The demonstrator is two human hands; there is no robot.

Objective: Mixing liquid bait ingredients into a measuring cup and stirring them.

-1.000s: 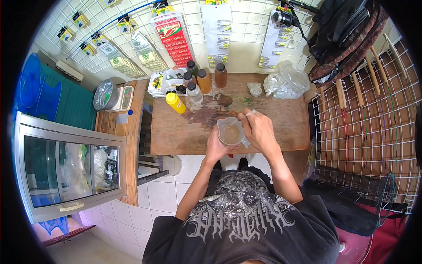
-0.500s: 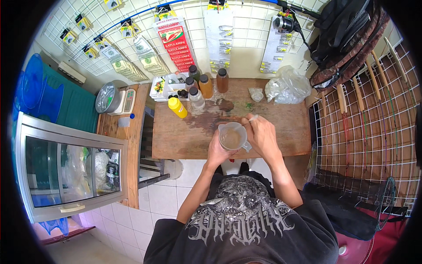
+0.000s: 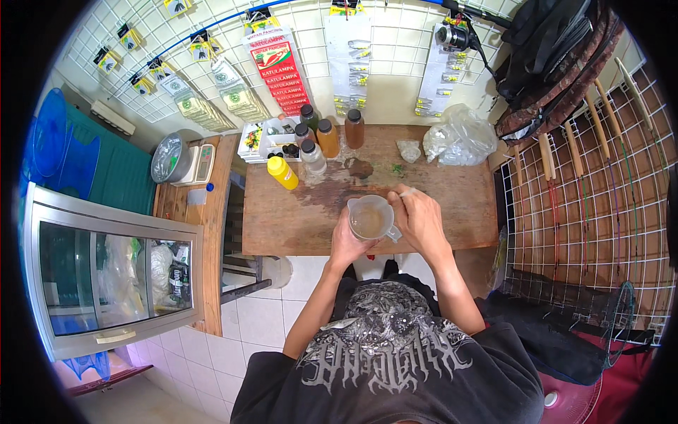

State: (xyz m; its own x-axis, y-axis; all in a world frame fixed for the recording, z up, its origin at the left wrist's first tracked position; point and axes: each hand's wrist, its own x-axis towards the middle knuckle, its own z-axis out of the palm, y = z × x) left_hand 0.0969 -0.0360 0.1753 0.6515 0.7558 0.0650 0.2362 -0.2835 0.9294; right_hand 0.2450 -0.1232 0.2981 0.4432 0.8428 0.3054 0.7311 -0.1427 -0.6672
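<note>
A translucent plastic measuring jug (image 3: 370, 216), with cloudy brownish contents, is held over the near part of the wooden table. My left hand (image 3: 345, 242) wraps round its left side. Just to the right of the jug is my right hand (image 3: 423, 222), its fingers curled together close to the rim and handle. Something pale shows at its fingers, too small to name, and whatever the fingertips may hold is hidden. Beyond the hands, a dark stain marks the tabletop, and green crumbs (image 3: 398, 169) lie near the back.
Several dark-capped bottles (image 3: 328, 139) stand at the back left, beside a yellow squeeze bottle (image 3: 282, 173) and a white tray (image 3: 253, 154). Clear plastic bags (image 3: 460, 138) lie at the back right. A kitchen scale (image 3: 203, 164) and metal bowl (image 3: 169, 157) sit on the left-hand bench.
</note>
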